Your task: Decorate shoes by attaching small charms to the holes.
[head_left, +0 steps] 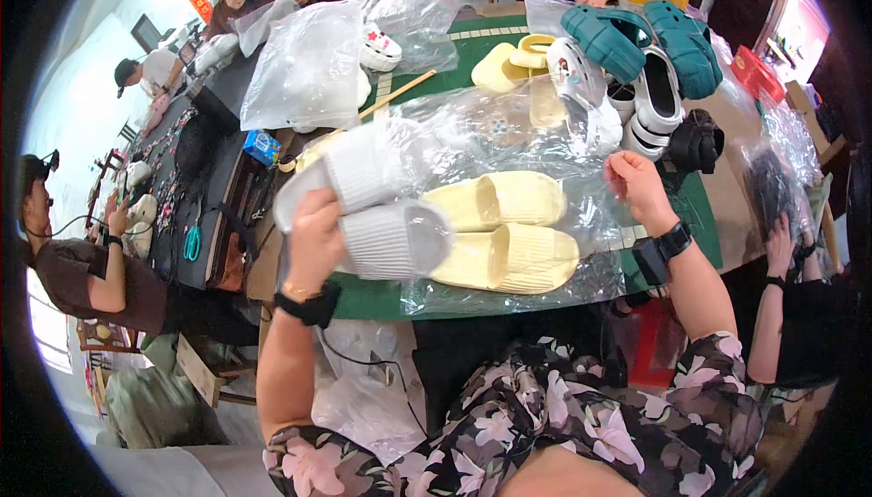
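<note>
In the head view, your left hand (313, 233) is closed around a pair of white ribbed slippers (377, 211), gripping them from the left side and holding them raised above the near left part of the green-topped bench (381, 297); one slipper lies over the other, their toes pointing right. Your right hand (636, 183) is pinched shut on the upper right edge of a clear plastic bag (509, 124), lifting it off the bench. Inside that bag, between your two hands, lies a pair of pale yellow slippers (509, 233), side by side and just to the right of the white pair. Toward the far right corner of the bench stand teal clogs (636, 38) and white clogs (658, 97), with more yellow slippers (509, 65) near the far edge. Another person's hand (779, 243) rests beside the right edge.
</note>
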{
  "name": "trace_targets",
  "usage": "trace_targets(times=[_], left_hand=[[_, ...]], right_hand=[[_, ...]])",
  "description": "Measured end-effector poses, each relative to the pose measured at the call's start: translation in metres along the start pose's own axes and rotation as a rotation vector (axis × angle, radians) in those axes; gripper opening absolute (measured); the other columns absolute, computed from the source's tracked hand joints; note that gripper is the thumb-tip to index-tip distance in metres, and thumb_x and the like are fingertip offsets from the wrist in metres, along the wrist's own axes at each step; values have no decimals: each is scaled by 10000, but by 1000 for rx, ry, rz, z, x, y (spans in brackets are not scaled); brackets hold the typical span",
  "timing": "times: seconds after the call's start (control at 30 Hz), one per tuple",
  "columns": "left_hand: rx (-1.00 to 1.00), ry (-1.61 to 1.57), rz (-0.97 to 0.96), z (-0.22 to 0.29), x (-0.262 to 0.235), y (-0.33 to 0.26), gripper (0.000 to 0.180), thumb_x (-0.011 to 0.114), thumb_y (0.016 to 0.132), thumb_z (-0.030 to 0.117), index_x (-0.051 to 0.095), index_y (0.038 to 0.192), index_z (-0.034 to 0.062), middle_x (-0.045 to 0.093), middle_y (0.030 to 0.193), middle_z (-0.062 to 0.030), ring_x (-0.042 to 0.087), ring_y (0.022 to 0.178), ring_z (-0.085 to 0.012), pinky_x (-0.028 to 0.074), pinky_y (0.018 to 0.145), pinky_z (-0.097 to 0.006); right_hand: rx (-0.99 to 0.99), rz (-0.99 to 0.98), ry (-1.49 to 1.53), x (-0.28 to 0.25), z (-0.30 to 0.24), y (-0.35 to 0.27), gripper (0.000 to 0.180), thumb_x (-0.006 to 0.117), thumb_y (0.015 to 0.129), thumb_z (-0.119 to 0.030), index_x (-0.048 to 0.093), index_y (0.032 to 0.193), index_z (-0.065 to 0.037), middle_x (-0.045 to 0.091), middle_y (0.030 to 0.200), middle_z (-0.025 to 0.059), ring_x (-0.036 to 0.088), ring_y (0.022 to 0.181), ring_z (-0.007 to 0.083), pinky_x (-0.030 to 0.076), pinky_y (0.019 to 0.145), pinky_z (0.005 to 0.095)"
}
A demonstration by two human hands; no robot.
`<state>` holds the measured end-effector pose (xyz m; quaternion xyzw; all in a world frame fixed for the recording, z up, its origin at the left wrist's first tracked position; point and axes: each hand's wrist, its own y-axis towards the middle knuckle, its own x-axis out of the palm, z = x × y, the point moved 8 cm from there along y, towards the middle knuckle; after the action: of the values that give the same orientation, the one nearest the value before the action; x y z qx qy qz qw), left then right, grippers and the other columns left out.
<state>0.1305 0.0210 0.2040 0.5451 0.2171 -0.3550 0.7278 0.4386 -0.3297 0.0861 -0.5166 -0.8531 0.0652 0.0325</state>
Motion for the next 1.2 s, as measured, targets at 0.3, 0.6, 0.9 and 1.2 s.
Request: trace_targets(times=[0.3, 0.6, 0.9, 1.2], left_hand=[[-191, 82, -70, -15, -49, -16, 249, 646, 725, 21, 688, 969, -6, 656, 928, -184, 618, 877, -340, 477, 783, -367], [198, -161, -198, 87, 61, 1, 157, 566, 675, -8, 655, 804, 10, 636, 840, -113, 592, 838, -310, 484, 740, -412], [14, -174, -125, 38, 116, 16, 345, 606, 725, 31, 605, 1069, 7, 639, 1046, -177, 592, 920, -373, 487, 825, -416], [-1398, -74, 445, -246, 62, -106, 467, 716, 786, 338, 641, 1023, -58, 669, 1017, -224, 635, 919, -366, 482, 808, -434]], right_hand=[[-79, 79, 436, -73, -5, -18, 149, 567, 968, -206, 623, 973, -68, 614, 815, -31, 542, 658, 71, 426, 556, 209], [-542, -273, 812, -86, -139, -51, 196, 533, 987, -162, 617, 1115, -40, 651, 1023, 40, 617, 929, 128, 515, 847, 267], [-681, 325, 368, -175, -128, -59, 392, 438, 1022, -138, 442, 1373, 37, 517, 1342, 101, 545, 1161, 186, 444, 991, 278], [-622, 499, 456, -163, -161, -72, 482, 542, 976, -163, 414, 1406, 13, 518, 1350, 104, 525, 1193, 190, 437, 1006, 312]])
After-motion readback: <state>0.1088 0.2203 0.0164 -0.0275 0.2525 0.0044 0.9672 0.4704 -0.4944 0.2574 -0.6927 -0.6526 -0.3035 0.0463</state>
